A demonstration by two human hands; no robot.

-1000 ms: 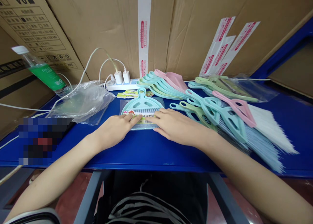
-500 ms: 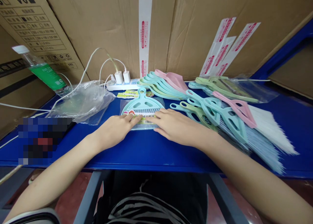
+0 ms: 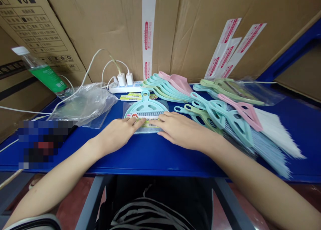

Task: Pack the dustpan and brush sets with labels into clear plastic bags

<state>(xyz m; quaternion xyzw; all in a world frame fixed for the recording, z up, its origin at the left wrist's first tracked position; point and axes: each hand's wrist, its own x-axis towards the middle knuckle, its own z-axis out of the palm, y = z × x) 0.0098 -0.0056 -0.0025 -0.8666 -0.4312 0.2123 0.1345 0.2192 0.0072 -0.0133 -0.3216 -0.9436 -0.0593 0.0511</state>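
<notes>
A light teal dustpan with a small brush point(image 3: 146, 106) lies flat in a clear plastic bag, its handle pointing away from me. Across its near part is a yellow and white label card point(image 3: 147, 122). My left hand point(image 3: 119, 133) rests on the left end of the card, fingers extended. From the right, my right hand point(image 3: 177, 129) lies on the card's other end with its fingers stretched out. Both hands press on the package from above; neither wraps around it. Part of the card is hidden under the fingers.
Stacked dustpans point(image 3: 173, 88) and loose brushes point(image 3: 238, 123) lie at the right on the blue table point(image 3: 155, 159). Left are crumpled clear bags point(image 3: 85, 104), a tilted bottle point(image 3: 47, 78) and cables. Behind stand a power strip point(image 3: 135, 86) and cardboard point(image 3: 112, 26).
</notes>
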